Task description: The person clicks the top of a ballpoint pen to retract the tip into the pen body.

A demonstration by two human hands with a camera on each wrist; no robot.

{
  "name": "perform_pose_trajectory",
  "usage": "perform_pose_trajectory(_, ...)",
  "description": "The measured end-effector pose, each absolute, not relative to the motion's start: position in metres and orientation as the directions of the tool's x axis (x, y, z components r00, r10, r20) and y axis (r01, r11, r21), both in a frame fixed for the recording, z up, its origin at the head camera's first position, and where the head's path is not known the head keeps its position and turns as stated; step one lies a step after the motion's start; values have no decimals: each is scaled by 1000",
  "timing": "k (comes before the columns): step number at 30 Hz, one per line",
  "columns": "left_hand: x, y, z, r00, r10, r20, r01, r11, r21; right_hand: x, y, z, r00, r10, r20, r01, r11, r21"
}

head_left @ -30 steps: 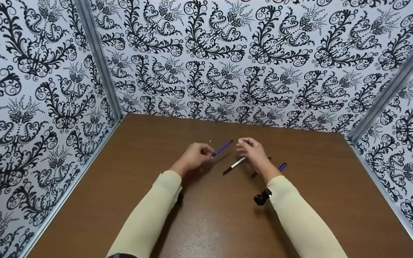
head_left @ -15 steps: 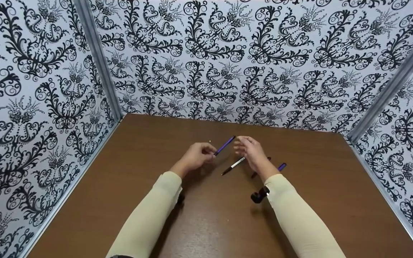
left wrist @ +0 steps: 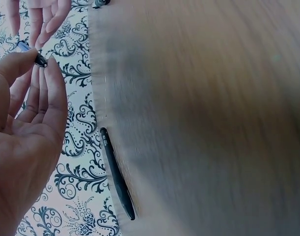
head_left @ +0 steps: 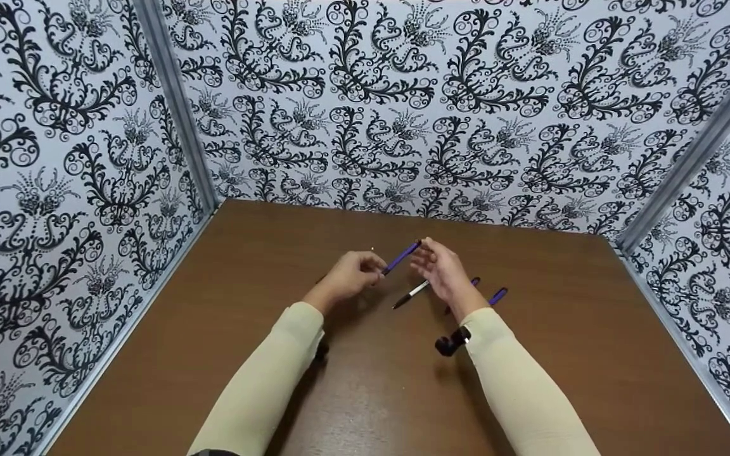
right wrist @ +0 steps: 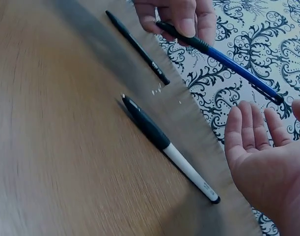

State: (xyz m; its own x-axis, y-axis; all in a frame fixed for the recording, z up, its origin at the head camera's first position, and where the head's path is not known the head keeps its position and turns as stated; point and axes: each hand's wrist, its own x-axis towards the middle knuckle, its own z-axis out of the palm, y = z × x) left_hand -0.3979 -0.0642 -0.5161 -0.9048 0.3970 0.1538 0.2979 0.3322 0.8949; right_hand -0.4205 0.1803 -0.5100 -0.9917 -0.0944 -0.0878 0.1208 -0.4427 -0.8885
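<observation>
My left hand (head_left: 353,275) pinches a blue pen (head_left: 401,256) by its black grip end, between thumb and fingers. The pen is held above the table, slanting up toward my right hand (head_left: 442,272). In the right wrist view, the pen's clip end (right wrist: 276,97) lies close to the right thumb and fingertips, and a small gap seems to separate them. The right fingers are loosely extended. A white pen with a black grip (right wrist: 167,147) lies on the table below the hands. Beyond it rests a black pen (right wrist: 139,48), also seen in the left wrist view (left wrist: 118,174).
Two more blue pens (head_left: 498,296) lie on the brown wooden table (head_left: 365,380) beside the right wrist, partly hidden by it. Patterned black-and-white walls (head_left: 377,114) enclose the table's back and sides. A black wrist camera (head_left: 452,342) hangs under the right sleeve.
The left hand has shifted slightly right, raising the blue pen's far end. The right hand has moved a little left, and its fingers are now close to that end.
</observation>
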Motion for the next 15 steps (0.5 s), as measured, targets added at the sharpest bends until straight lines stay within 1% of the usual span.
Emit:
perform_pose_trajectory(5, -397, -63, -517, -905, 398, 153, 299, 335, 894, -421, 176, -509, -989, -107, -104, 145, -517, -844)
perform_pose_trajectory(15, -397, -61, -517, -898, 404, 171, 323, 344, 882, -420, 168, -510, -987, -120, -112, 160, -568, -808)
